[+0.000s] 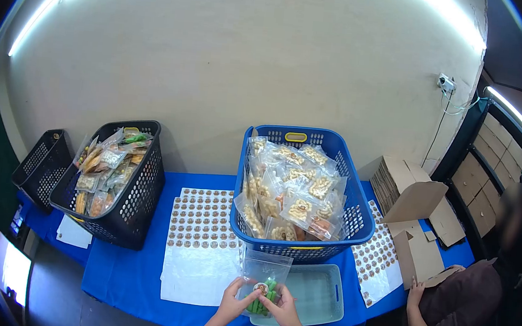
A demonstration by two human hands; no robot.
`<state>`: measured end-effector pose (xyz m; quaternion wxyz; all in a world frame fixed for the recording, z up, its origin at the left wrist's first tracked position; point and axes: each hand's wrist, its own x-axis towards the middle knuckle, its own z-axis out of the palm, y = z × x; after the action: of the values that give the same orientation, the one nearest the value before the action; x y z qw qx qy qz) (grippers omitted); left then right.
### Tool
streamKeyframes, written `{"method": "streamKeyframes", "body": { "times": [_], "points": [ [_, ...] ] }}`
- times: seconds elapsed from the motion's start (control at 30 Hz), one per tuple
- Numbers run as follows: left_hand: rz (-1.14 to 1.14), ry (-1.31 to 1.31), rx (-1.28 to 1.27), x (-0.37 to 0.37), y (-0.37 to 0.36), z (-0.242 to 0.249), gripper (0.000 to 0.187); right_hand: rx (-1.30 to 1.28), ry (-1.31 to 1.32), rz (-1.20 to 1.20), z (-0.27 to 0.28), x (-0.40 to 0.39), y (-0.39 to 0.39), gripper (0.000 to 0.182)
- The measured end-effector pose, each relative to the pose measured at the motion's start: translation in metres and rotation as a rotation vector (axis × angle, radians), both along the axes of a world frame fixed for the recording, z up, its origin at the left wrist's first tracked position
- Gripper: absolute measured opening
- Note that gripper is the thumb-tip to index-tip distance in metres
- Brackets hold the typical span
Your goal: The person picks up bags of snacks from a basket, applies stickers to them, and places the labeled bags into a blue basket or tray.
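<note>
A clear zip bag (267,264) with green stick-shaped pieces inside is held upright between my two hands, over the near edge of the table. My left hand (235,298) grips its left side, and my right hand (283,308) grips its right side. Both thumbs meet at a round printed sticker (260,289) on the bag's front. Behind and to the right of the bag lies a shallow pale green tray (318,295), partly covered by my right hand. A sheet of round stickers (203,223), its lower part bare, lies to the left.
A blue basket (364,228) full of bagged snacks stands behind the tray. Left are a black basket (145,206) of mixed bags and another black basket (41,159). More stickers (377,254) lie right, near cardboard boxes (425,202). A person (469,299) there handles an open box.
</note>
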<state>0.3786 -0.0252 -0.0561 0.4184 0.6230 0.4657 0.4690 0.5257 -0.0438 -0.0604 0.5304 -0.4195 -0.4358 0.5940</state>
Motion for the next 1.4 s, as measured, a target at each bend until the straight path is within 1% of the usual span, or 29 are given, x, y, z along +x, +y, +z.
{"method": "streamKeyframes", "body": {
  "times": [0.07, 0.17, 0.2, 0.3, 0.33, 0.43, 0.53, 0.63, 0.73, 0.83, 0.93, 1.03, 1.13, 1.27, 1.33, 1.4],
  "points": [
    [-0.059, -0.189, -0.203, 0.003, -0.006, 0.006, 0.026, -0.003, 0.033, -0.021, -0.002, -0.004, -0.001, 0.035],
    [-0.091, -0.268, -0.225, 0.003, -0.009, 0.0, 0.028, -0.029, 0.088, -0.056, 0.001, -0.008, -0.005, 0.032],
    [-0.104, -0.248, -0.272, 0.002, -0.011, 0.004, 0.028, -0.051, 0.097, -0.061, 0.001, -0.009, -0.007, 0.032],
    [-0.141, -0.192, -0.163, 0.002, -0.011, -0.002, 0.026, -0.076, 0.177, -0.076, -0.006, -0.006, -0.006, 0.029],
    [-0.167, -0.244, -0.201, 0.003, -0.012, -0.002, 0.026, -0.079, 0.213, -0.083, -0.008, -0.006, -0.004, 0.028],
    [-0.145, -0.332, -0.292, 0.003, -0.009, -0.007, 0.028, -0.055, 0.142, -0.085, -0.004, -0.005, -0.003, 0.025],
    [-0.099, -0.318, -0.369, 0.006, -0.006, -0.005, 0.025, 0.013, 0.051, -0.115, -0.002, 0.001, -0.002, 0.022],
    [-0.11, -0.261, -0.383, 0.015, 0.001, -0.01, 0.022, -0.035, -0.005, -0.185, 0.002, 0.005, -0.002, 0.018],
    [-0.096, -0.178, -0.267, 0.028, 0.003, 0.001, 0.021, 0.013, -0.058, -0.297, -0.005, 0.011, 0.001, 0.014],
    [-0.133, -0.232, -0.288, 0.035, 0.003, -0.002, 0.022, -0.006, 0.05, -0.336, -0.004, 0.014, -0.001, 0.013],
    [-0.116, -0.222, -0.293, 0.036, 0.001, -0.011, 0.022, -0.058, 0.143, -0.311, -0.007, 0.017, 0.0, 0.012],
    [-0.065, -0.314, -0.378, 0.032, 0.001, -0.018, 0.022, -0.13, 0.1, -0.174, -0.005, 0.02, 0.009, 0.011],
    [-0.064, -0.376, -0.366, 0.024, 0.005, -0.02, 0.021, -0.057, 0.015, -0.024, 0.002, 0.02, 0.019, 0.013],
    [-0.04, -0.452, -0.265, 0.022, 0.014, -0.005, 0.018, 0.0, -0.029, -0.04, 0.0, 0.006, 0.027, 0.013],
    [-0.021, -0.416, -0.245, 0.019, 0.021, -0.011, 0.017, 0.033, -0.092, -0.069, -0.002, 0.002, 0.031, 0.012],
    [-0.015, -0.398, -0.233, 0.018, 0.025, -0.014, 0.016, 0.059, -0.089, -0.112, -0.002, -0.003, 0.031, 0.012]
  ]
}}
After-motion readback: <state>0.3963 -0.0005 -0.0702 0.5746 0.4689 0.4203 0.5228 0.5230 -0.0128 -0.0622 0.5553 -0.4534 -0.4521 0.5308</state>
